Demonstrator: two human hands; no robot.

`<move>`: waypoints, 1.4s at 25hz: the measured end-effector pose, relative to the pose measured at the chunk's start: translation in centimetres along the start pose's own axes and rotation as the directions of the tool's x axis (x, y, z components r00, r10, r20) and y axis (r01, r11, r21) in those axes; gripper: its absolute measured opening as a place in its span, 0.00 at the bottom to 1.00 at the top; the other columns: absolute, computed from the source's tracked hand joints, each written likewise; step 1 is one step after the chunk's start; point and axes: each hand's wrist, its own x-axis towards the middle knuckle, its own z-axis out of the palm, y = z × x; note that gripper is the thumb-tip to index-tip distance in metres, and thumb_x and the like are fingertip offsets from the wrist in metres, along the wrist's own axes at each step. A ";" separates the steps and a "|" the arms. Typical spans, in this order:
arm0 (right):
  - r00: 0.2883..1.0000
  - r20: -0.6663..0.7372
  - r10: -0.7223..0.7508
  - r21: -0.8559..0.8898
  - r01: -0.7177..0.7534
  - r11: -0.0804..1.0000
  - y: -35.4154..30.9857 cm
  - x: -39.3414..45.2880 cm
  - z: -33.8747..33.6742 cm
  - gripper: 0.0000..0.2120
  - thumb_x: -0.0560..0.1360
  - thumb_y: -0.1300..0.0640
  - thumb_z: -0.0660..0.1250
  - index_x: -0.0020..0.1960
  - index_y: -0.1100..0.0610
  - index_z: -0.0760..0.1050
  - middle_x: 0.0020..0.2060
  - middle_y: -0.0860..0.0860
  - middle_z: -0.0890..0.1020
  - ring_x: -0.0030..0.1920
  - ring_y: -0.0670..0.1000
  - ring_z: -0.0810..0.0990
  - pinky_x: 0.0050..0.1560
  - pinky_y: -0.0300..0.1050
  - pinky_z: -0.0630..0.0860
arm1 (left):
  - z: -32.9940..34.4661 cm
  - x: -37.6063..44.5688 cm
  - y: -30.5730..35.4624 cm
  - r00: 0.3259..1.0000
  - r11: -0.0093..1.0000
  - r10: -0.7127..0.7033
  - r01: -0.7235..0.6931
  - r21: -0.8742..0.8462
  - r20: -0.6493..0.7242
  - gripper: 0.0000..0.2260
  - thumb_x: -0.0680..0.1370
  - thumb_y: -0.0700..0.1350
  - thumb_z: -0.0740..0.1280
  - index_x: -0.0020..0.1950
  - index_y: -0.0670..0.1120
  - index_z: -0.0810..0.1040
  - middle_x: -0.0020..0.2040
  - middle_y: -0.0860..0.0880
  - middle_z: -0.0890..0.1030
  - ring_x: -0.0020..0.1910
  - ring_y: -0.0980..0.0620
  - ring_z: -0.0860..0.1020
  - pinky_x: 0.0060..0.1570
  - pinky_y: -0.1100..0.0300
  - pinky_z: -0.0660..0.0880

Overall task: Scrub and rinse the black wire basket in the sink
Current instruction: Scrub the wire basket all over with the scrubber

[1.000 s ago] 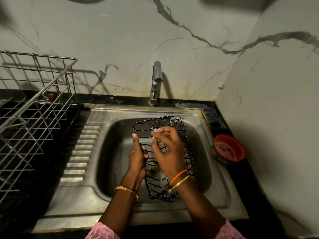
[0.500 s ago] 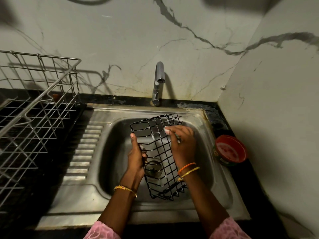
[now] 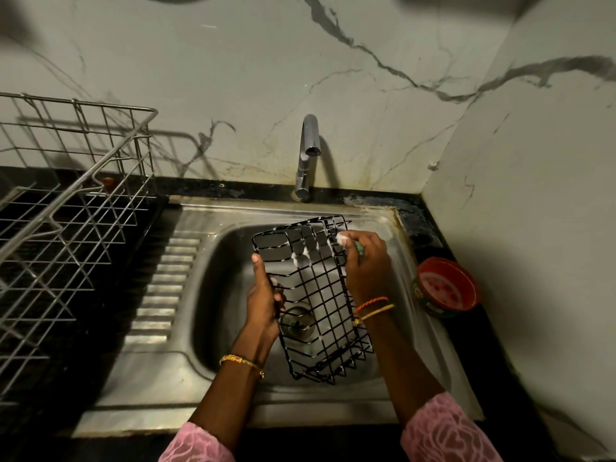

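basket: black wire basket tilted over the sink bowl.
left hand: you grip its left rim.
right hand: clenched on soapy scrubber, far-right rim.
handling: likely light, stiff, soap-slick; hold rim wires.

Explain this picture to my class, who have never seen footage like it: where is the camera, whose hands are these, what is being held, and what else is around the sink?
The camera sits on a person's head and looks down, so you see that person's own two arms. No robot is involved.

The left hand grips one long side of a black wire basket, holding it tilted over the steel sink. The right hand presses a soapy scrubber against the basket's far right edge; white foam clings to some wires.

Behind the sink stands a tap; no water can be seen running. To the left is a silver wire dish rack. To the right, on the dark counter, sits a small red tub.
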 end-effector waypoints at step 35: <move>0.976 0.215 0.037 -0.059 -0.025 0.998 -2.6 -3.9 0.4 0.14 0.76 0.68 0.59 0.60 0.65 0.75 0.60 0.61 0.75 0.61 0.56 0.73 0.62 0.32 0.65 | -0.2 0.6 -0.4 1.000 0.995 -0.022 0.020 -0.101 -0.017 0.25 0.73 0.70 0.55 0.31 0.51 0.64 0.20 0.55 0.63 0.18 0.59 0.59 0.19 0.68 0.56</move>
